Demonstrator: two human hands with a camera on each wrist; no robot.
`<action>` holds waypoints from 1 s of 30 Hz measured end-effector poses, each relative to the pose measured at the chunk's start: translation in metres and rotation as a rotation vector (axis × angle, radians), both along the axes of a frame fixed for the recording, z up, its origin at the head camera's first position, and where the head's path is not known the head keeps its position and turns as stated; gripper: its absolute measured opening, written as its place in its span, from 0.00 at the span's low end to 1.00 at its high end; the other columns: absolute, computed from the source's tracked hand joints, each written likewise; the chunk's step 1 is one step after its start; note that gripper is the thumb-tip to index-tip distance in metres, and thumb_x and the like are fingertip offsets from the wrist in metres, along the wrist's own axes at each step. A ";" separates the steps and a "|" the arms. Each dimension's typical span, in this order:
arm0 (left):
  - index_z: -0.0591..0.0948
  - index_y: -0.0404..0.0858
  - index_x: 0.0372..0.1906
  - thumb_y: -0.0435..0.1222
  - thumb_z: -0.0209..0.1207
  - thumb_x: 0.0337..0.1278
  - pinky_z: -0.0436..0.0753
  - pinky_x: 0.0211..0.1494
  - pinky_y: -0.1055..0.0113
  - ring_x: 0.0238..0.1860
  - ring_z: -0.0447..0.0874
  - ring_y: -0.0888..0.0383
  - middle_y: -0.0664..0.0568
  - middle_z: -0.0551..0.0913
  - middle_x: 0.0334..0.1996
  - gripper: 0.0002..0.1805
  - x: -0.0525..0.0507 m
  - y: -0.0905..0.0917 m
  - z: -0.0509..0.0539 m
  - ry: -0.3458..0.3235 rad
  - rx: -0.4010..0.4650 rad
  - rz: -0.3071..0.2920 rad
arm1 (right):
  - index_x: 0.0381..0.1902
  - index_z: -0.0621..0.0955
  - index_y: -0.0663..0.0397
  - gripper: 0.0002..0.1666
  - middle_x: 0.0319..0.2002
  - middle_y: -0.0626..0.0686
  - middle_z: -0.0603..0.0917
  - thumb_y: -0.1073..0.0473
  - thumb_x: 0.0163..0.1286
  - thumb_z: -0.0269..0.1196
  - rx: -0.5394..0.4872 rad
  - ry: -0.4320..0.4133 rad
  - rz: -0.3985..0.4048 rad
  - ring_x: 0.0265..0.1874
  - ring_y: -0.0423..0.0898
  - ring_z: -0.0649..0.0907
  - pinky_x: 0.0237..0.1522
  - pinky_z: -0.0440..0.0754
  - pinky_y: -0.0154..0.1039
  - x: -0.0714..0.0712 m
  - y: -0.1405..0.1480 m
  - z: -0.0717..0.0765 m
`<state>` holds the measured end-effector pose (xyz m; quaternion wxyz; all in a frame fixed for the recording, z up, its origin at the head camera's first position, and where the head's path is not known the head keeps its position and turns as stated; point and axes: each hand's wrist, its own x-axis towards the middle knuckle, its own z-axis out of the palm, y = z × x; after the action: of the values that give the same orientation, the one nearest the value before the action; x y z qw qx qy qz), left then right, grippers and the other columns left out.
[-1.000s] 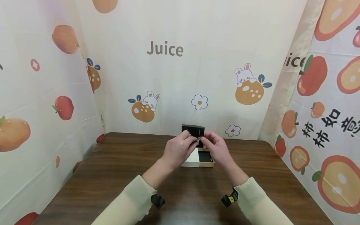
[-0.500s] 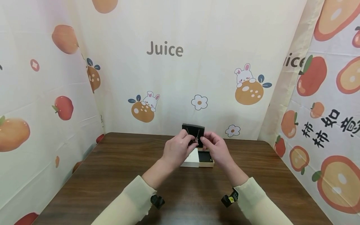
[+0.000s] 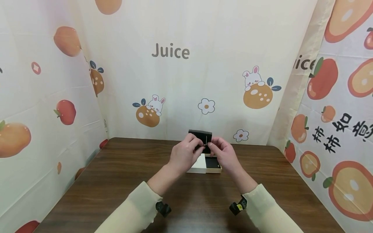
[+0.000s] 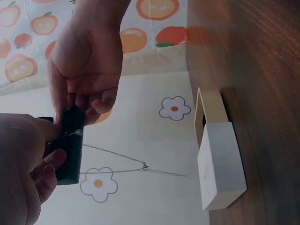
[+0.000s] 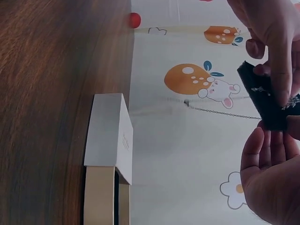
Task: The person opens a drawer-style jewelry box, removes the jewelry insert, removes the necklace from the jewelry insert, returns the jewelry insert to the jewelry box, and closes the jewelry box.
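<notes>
In the head view both hands meet at a small black jewelry pad (image 3: 201, 133) raised above the back of the table. My right hand (image 3: 225, 153) grips the pad's right side, thumb on its front and fingers behind. A thin silver necklace (image 4: 145, 166) runs over the pad, and its chain hangs down behind it in both wrist views. My left hand (image 3: 183, 153) has its thumb and index finger pinched at the necklace on the pad's front, near a shiny pendant (image 4: 78, 133). Those fingertips partly hide the pendant and the pad's lower left.
Below the hands a white box sleeve (image 3: 199, 165) lies on the brown wooden table (image 3: 131, 181). A cream inner tray (image 3: 214, 170) with a dark inside sticks out of its right end. Fruit-printed cloth (image 3: 175, 81) hangs around the back and sides.
The left fingertips shift slightly at the necklace on the pad, and the pad's tilt alters a little. The right hand keeps its grip. The box stays put.
</notes>
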<state>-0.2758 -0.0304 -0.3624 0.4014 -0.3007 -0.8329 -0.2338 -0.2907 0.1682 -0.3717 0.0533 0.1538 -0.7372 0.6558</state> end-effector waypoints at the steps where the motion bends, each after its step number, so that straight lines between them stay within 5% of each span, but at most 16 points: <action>1: 0.89 0.44 0.40 0.36 0.77 0.65 0.89 0.31 0.66 0.31 0.90 0.60 0.53 0.84 0.39 0.06 0.000 0.000 0.002 0.000 0.006 -0.001 | 0.59 0.81 0.66 0.13 0.43 0.46 0.84 0.61 0.85 0.61 0.004 -0.003 -0.003 0.36 0.45 0.80 0.43 0.86 0.35 0.000 0.000 0.000; 9: 0.88 0.41 0.41 0.32 0.74 0.68 0.93 0.40 0.64 0.38 0.92 0.58 0.52 0.91 0.37 0.05 -0.001 -0.003 0.013 -0.025 0.057 -0.040 | 0.59 0.81 0.66 0.14 0.44 0.52 0.84 0.60 0.85 0.62 0.013 -0.018 -0.019 0.35 0.43 0.80 0.42 0.86 0.35 0.002 0.001 0.001; 19: 0.94 0.39 0.47 0.30 0.74 0.67 0.92 0.38 0.64 0.36 0.93 0.57 0.52 0.90 0.37 0.07 -0.007 -0.008 0.023 0.046 0.056 -0.042 | 0.59 0.81 0.66 0.16 0.44 0.51 0.83 0.58 0.85 0.63 0.031 -0.020 -0.018 0.36 0.44 0.81 0.44 0.86 0.37 -0.001 0.003 -0.004; 30: 0.94 0.38 0.47 0.31 0.71 0.70 0.93 0.42 0.61 0.37 0.94 0.53 0.48 0.93 0.38 0.06 -0.021 -0.020 0.044 -0.030 0.114 -0.042 | 0.58 0.81 0.66 0.15 0.40 0.51 0.81 0.58 0.84 0.64 0.037 -0.007 -0.017 0.34 0.45 0.81 0.44 0.86 0.38 0.001 0.004 -0.006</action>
<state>-0.2970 -0.0499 -0.3187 0.4005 -0.2914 -0.8177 -0.2935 -0.2902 0.1718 -0.3777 0.0533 0.1460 -0.7508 0.6420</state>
